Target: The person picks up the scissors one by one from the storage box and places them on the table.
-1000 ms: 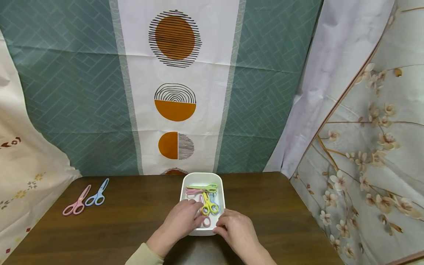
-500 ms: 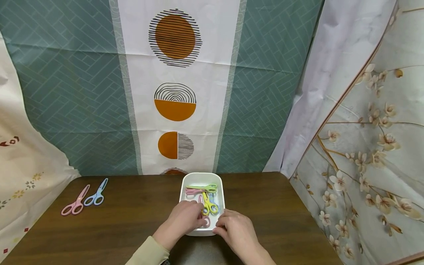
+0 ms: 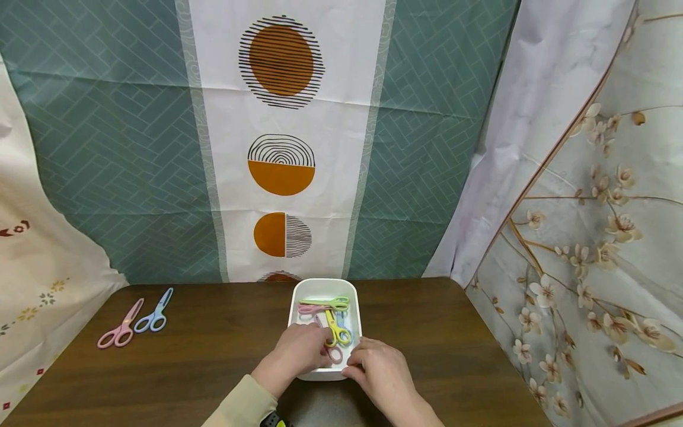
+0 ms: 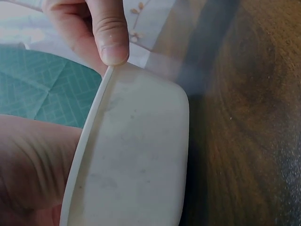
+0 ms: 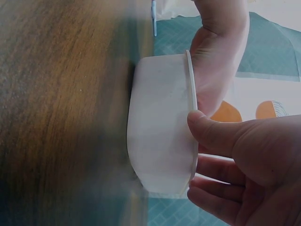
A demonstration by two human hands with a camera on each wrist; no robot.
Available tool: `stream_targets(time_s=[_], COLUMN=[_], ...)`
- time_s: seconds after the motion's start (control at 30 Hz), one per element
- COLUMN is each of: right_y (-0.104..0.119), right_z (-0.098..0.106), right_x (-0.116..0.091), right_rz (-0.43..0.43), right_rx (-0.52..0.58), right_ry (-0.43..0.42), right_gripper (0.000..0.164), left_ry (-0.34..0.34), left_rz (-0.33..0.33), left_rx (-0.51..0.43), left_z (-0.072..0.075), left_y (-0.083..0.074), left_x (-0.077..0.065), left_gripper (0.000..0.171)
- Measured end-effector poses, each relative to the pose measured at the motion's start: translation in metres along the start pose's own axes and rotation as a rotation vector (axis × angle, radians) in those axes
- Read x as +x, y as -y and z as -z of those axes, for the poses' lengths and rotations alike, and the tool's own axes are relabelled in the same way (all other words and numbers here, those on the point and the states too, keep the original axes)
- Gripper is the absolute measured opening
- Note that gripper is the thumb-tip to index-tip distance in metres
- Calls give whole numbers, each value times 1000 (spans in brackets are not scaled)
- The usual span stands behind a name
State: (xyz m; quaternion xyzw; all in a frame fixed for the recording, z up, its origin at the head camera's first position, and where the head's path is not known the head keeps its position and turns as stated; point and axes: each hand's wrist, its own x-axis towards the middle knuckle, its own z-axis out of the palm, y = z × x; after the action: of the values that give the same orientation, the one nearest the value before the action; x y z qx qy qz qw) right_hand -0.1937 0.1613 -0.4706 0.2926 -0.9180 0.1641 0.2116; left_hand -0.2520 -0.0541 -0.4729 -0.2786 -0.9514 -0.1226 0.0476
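A white plastic box [image 3: 297, 299] with rounded corners stands on the table and holds several small scissors. My left hand [image 3: 301, 351] reaches over its near left side, its fingers around the middle of a pair of pink scissors [image 3: 335, 355]; the fingertips are mostly hidden. Beside it lie yellow scissors [image 3: 337, 332], partly over light blue scissors [image 3: 349, 323]. Green scissors [image 3: 336, 303] lie across other pink scissors [image 3: 309, 309] at the far end. My right hand [image 3: 381, 367] pinches the near right rim, the thumb [image 5: 207, 132] on the outside in the right wrist view.
Larger pink scissors [image 3: 123, 327] and blue scissors [image 3: 155, 315] lie side by side on the left part of the dark wooden table [image 3: 213, 332]. A patterned cloth [image 3: 288, 249] hangs behind the table, with a floral curtain [image 3: 587, 284] at the right.
My left hand has shifted slightly right and towards me, and the pink scissors under it have turned a little. More of the left sleeve and a watch now show. My right hand keeps its place.
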Motion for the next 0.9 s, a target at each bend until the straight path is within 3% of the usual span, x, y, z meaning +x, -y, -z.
stream_targets(time_s=[0.33,0.67,0.9], right_y=[-1,-1,0], right_z=[0,-1,0], right_x=[-1,0,1], right_rz=[-6,-10,-22], right_rx=[1,-12,-2], right_ry=[4,11,26], right_gripper=[16,16,15], left_ry=[26,27,33], left_rz=[-7,33,27], left_rx=[76,63,55], left_z=[-2,-1,2], left_y=[0,-2,-3], left_x=[3,3,2], left_gripper=[23,18,28])
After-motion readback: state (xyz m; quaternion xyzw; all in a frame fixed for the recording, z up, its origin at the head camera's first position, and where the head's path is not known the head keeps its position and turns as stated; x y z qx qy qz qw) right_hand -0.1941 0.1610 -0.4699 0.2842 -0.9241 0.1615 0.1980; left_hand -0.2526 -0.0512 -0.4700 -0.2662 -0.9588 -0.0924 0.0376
